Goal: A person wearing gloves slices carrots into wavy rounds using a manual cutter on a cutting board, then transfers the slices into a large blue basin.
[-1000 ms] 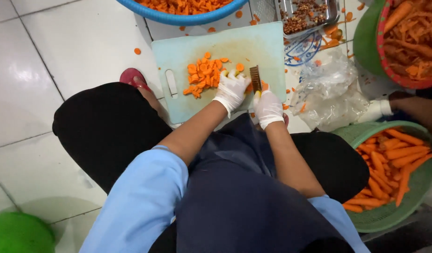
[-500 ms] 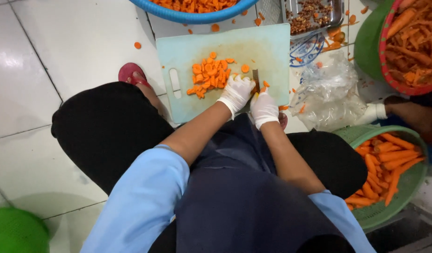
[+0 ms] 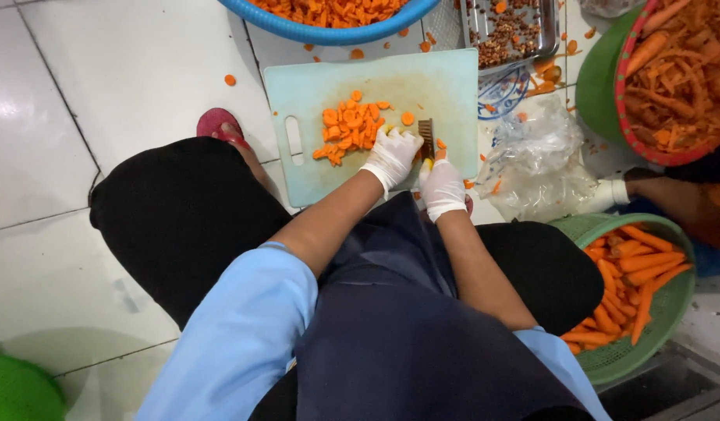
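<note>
A pale green cutting board (image 3: 407, 86) lies on the tiled floor in front of me. A pile of carrot slices (image 3: 348, 132) sits on its middle. My left hand (image 3: 391, 156), in a white glove, presses down on a carrot piece beside the pile. My right hand (image 3: 442, 187), also gloved, grips the handle of a crinkle-blade knife (image 3: 426, 136), whose blade stands on the board just right of my left fingers. The carrot under my left hand is mostly hidden.
A blue basin (image 3: 336, 15) of carrot slices stands beyond the board. A metal tray (image 3: 516, 27) and crumpled plastic bag (image 3: 535, 156) lie to the right. A green basket (image 3: 633, 288) of peeled carrots sits at my right knee; a red-rimmed basket (image 3: 672, 70) holds peels. Another person's arm (image 3: 672, 199) reaches in.
Both hands have stayed over the board's near right part while the view shifted slightly. The knife blade has moved a little along the carrot next to my left fingers.
</note>
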